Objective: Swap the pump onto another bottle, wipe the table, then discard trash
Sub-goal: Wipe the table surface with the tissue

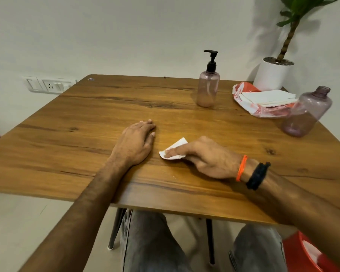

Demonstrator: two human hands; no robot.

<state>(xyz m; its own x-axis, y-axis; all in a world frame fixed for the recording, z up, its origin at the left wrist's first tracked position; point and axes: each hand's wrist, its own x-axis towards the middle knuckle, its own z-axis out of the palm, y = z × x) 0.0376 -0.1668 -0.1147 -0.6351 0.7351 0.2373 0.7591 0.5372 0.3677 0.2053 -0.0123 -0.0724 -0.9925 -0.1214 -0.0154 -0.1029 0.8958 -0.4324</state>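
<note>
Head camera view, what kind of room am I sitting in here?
Probably a room in a home or small office: a wooden table against a plain wall, a wall socket, and a potted plant.

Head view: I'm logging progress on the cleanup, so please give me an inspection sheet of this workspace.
Surface: wooden table, mostly bare.
Job's things: pump bottle upright; open bottle without pump; tissue flat on the table.
Clutter: tissue packet near the far right corner.
Grippers: right hand presses the tissue; left hand rests flat, empty.
Cables: nothing seen.
Surroundings: potted plant, wall socket, red bin below right.
</note>
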